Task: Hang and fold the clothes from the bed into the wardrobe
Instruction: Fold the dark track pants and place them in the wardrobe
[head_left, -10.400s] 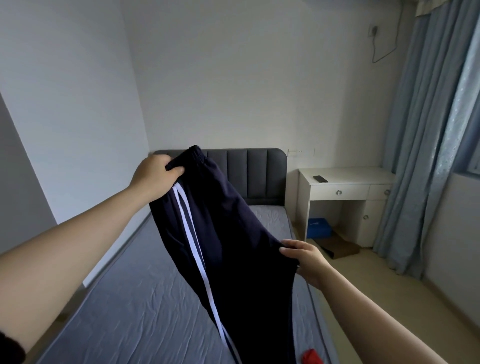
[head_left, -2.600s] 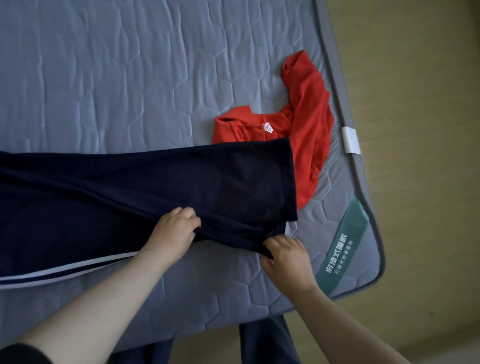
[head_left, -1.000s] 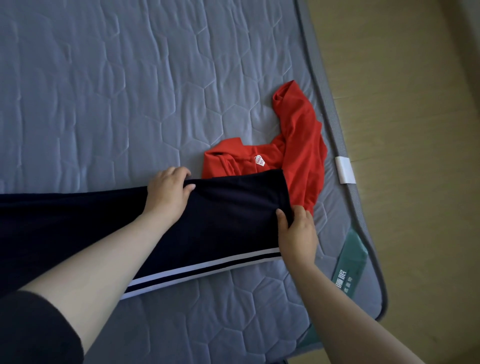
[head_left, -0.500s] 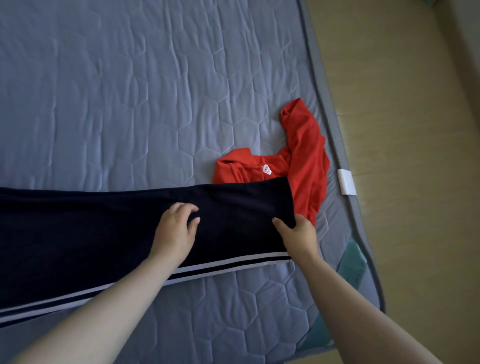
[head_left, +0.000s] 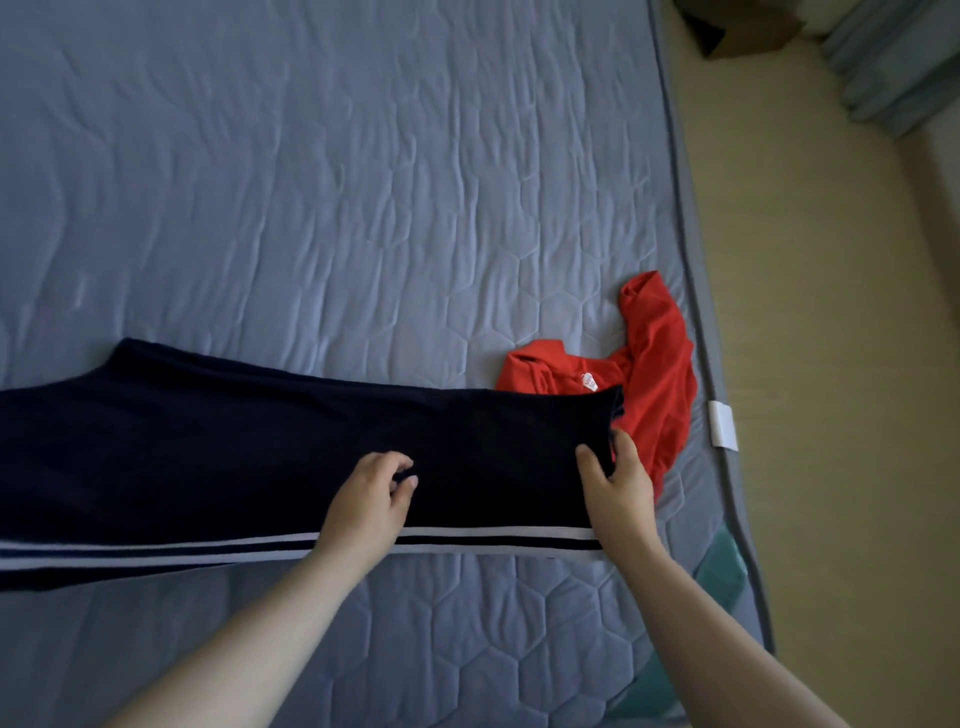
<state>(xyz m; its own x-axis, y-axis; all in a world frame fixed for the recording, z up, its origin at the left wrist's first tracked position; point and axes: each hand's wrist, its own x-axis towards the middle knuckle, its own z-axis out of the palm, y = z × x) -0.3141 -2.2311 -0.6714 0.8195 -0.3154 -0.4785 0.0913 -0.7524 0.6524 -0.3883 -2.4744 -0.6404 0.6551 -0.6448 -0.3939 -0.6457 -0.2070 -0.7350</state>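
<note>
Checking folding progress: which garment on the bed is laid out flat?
The navy trousers with white stripes, spread flat across the mattress, the right hand gripping their hem. The red top lies crumpled at the mattress edge, partly under that hem.

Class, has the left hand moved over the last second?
Yes: the left hand has drawn back from the red shirt toward the striped edge of the trousers.

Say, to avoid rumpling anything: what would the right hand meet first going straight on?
The right hand would likely meet the red garment first, just past the navy trousers.
</note>
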